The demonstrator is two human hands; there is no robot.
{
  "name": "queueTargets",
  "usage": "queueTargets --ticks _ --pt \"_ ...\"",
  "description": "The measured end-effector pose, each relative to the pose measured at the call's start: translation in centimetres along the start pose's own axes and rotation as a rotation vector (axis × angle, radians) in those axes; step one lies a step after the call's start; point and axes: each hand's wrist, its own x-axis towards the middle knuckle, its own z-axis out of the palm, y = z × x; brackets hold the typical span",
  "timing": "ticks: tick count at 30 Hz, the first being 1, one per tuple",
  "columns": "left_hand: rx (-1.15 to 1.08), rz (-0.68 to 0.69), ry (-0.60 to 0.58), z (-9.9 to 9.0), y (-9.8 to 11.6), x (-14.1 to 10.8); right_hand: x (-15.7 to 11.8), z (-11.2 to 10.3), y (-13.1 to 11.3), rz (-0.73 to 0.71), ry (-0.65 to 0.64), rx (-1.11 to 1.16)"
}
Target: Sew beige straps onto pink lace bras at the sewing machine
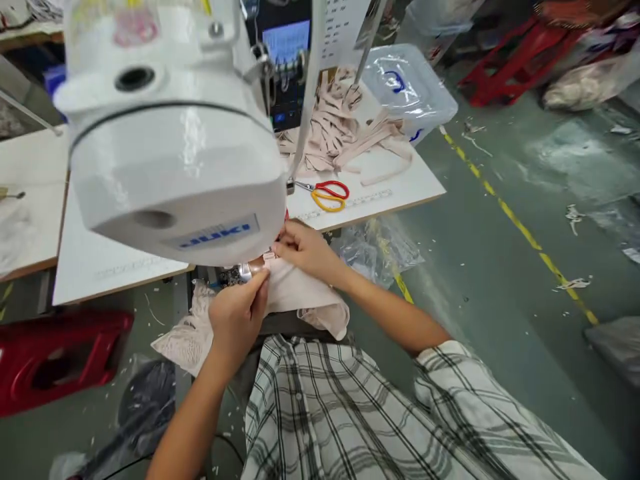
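Observation:
Both hands are at a white sewing machine (185, 180), just below and to the right of its head. My left hand (237, 317) pinches the near edge of a pale pink garment piece (293, 290) between thumb and fingers. On the far side of that cloth, my right hand (313, 253) is closed on its upper edge. Lace trim (193, 330) hangs down to the left of my left hand. The machine's head hides the needle and part of the stitching area.
Scissors (327, 193) with red and yellow handles lie on the white table (380, 193). Behind them is a heap of pink fabric strips (335, 127). A clear plastic box (410, 83) stands at the back right. A red stool (60, 360) sits at lower left.

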Motion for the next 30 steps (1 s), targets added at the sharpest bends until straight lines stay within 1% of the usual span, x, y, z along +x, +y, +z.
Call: queueTargets --ticks 4,7,14,19,22,25,30 --pt "0.037 -0.057 -0.045 -0.2 0.1 0.3 0.8 -0.3 -0.6 -0.04 0.012 -0.118" --pt "0.056 -0.076 -0.05 -0.3 -0.1 0.6 1.4 -0.3 -1.1 -0.071 0.004 -0.211" --pt "0.106 -0.077 -0.028 -0.5 -0.7 1.2 2.6 0.0 -1.2 -0.096 0.001 -0.262" --pt "0.134 -0.045 0.008 -0.4 -1.0 1.4 2.6 0.2 -1.3 -0.111 0.021 -0.307" --pt "0.137 -0.05 -0.011 -0.4 -1.1 1.5 2.6 0.2 -1.4 -0.13 0.032 -0.304" --pt "0.137 -0.061 -0.033 -0.5 -1.0 1.5 2.6 0.2 -1.5 -0.124 0.024 -0.306" --pt "0.132 -0.028 0.001 -0.6 -0.9 1.6 2.7 0.2 -1.6 -0.082 0.021 -0.297"
